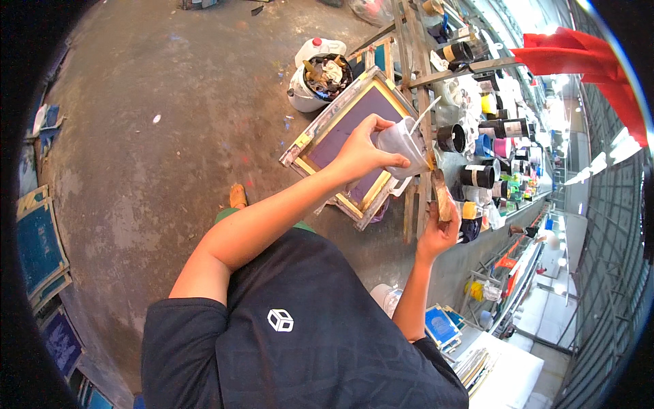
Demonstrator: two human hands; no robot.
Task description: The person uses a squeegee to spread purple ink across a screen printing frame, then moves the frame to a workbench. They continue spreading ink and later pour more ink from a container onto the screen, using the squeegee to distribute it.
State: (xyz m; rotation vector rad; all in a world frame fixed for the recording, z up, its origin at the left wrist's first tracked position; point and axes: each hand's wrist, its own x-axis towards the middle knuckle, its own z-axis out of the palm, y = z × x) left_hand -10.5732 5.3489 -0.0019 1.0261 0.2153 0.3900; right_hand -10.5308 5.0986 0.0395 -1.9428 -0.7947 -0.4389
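My left hand (368,151) is wrapped round a translucent plastic cup (396,151), which is tilted. A thin white stick (426,113) pokes out of the cup. Between the fingers of my right hand (437,235) is a flat brown-and-tan strip (443,198), perhaps a wooden scraper; its exact kind does not show. The strip's upper end comes close to the cup's lower right rim, and I cannot tell whether they touch. Behind the cup leans a screen-printing frame (293,155) with purple mesh.
A cut-open white jug (300,97) full of rags stands on the concrete floor (150,170). To the right, black pots (478,176) and coloured tubs crowd a rack. Red cloth (579,58) hangs at upper right. More printing frames (42,242) line the left side.
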